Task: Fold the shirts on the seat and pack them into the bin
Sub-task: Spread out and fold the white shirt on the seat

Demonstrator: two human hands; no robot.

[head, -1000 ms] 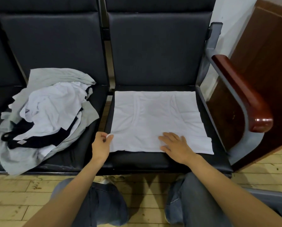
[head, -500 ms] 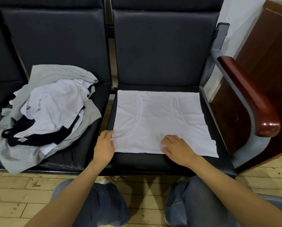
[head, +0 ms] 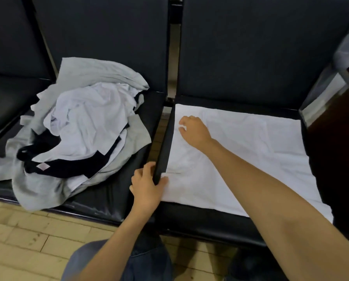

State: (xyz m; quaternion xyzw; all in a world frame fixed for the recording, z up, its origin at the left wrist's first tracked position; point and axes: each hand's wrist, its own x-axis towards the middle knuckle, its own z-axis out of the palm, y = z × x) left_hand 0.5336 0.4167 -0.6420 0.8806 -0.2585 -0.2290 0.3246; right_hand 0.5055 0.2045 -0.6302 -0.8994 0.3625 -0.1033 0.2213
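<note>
- Head view: two dark padded seats side by side, each holding clothes.
- On the left seat [head: 112, 191], a loose pile of shirts [head: 78, 134]: grey at the bottom and back, crumpled white on top, black straps and a black panel with a small pale label at the near side. Spills a little over the seat's front edge.
- On the right seat [head: 200, 222], a single white shirt [head: 250, 155], spread flat over most of the cushion, near edge just short of the seat's front.
- Runs longest from side to side across the cushion, edges roughly square to it; neck end hard to tell, washed out in the bright white.
- Looks plain, thin and mostly smooth, with faint creases and a faint curved seam line towards the left side.
- Near-left corner of the right seat gripped by the left hand [head: 147, 185]: thumb pressed on top of the shirt's corner, fingers curled down the cushion's side.
- Far-left part of the shirt under the right hand [head: 193, 130], fingers clenched round a small pinch of white cloth.
- At the right edge, a grey seat frame [head: 347, 51]; below, pale wooden floor [head: 17, 236] and blue jeans [head: 100, 262].
</note>
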